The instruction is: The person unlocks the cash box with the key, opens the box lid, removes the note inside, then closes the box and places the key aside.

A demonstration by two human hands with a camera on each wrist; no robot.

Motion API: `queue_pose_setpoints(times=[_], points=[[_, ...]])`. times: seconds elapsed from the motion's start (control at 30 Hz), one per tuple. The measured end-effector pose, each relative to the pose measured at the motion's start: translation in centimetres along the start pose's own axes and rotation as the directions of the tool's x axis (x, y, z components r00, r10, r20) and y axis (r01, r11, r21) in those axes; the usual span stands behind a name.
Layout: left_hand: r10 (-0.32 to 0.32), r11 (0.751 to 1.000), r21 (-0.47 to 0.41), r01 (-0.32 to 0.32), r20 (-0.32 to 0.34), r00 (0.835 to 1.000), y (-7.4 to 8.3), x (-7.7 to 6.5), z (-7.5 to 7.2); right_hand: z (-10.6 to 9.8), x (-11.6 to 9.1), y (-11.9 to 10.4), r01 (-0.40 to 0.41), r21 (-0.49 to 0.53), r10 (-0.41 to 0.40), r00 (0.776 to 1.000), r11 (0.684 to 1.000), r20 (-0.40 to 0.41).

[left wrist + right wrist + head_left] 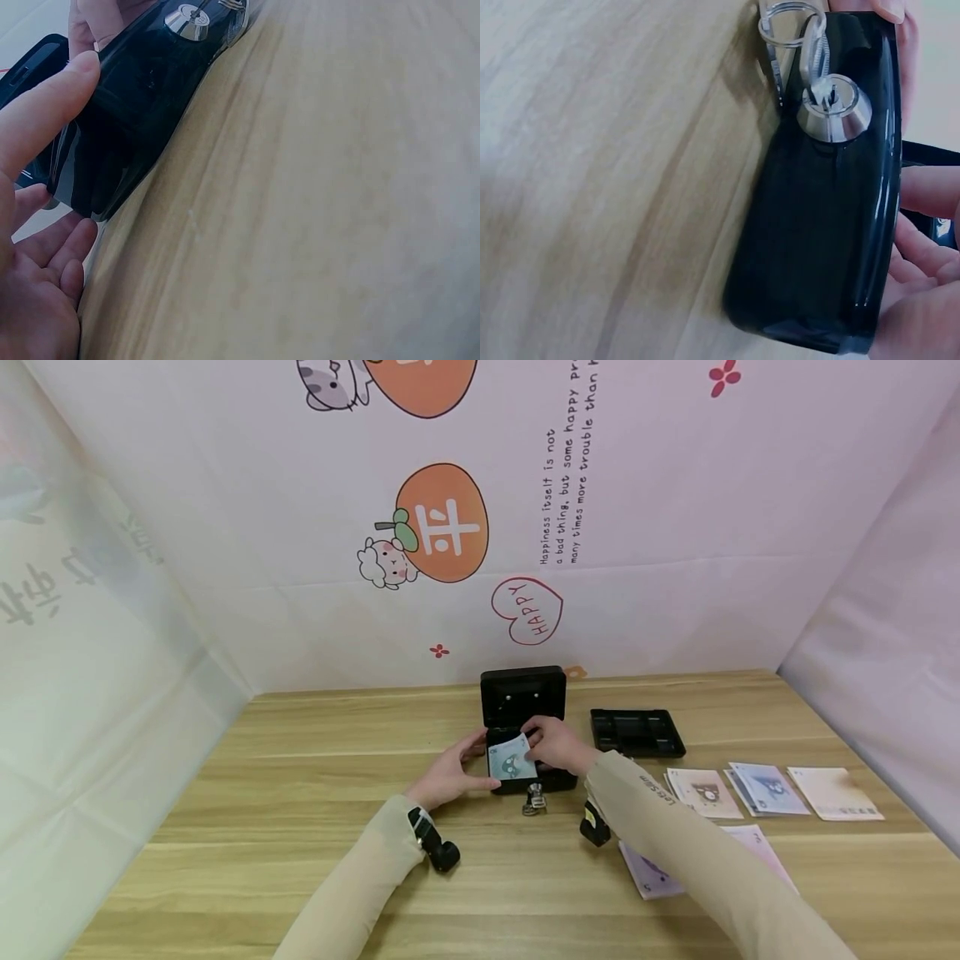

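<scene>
A small black cash box (553,783) stands on the table with its lid (523,685) raised at the back. My left hand (444,777) holds the box's left side, thumb on the front rim and fingers along the side. Inside the box a pale blue-green play banknote (510,762) with a cartoon figure lies near its left side. My right hand (558,746) reaches over the box and pinches the note's right edge; some fingertips are hidden. A key (816,56) on a metal ring sits in the round front lock (840,120).
Right of the box lies a black compartment tray (636,733). Orange-brown notes (705,793), blue notes (771,789) and a cream note (836,793) lie in a row further right. Purple notes (652,878) are partly under my right forearm. A printed cloth (337,635) hangs behind the table.
</scene>
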State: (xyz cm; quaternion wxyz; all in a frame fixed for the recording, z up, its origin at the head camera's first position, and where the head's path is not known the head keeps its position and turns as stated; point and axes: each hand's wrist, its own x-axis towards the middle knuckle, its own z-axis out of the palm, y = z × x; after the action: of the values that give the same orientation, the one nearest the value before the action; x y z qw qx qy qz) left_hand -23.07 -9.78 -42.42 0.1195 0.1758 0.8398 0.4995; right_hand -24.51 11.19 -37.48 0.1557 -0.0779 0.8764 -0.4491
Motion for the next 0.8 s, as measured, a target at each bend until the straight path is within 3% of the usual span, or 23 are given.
queue_pose_setpoints(times=[0.17, 0.37, 0.7, 0.8], points=[[0.006, 1.0, -0.002, -0.006, -0.009, 1.0, 0.0, 0.0, 0.1, -0.1, 0.2, 0.3, 0.029, 0.018, -0.029, 1.0, 0.999, -0.012], [0.001, 1.0, -0.017, -0.001, -0.006, 1.0, 0.3, -0.2, 0.2, -0.5, 0.4, 0.4, 0.041, 0.111, -0.039, 0.999, 0.993, -0.021], [0.014, 1.0, -0.007, -0.014, 0.017, 1.0, 3.7, -1.8, -0.5, -2.5, -0.1, 0.3, 0.042, 0.191, -0.038, 0.999, 0.981, -0.023], [0.014, 1.0, 0.001, -0.014, -0.005, 1.0, 2.2, -1.1, -0.2, -2.7, -0.4, 0.5, 0.047, 0.197, -0.045, 0.999, 0.979, -0.013]])
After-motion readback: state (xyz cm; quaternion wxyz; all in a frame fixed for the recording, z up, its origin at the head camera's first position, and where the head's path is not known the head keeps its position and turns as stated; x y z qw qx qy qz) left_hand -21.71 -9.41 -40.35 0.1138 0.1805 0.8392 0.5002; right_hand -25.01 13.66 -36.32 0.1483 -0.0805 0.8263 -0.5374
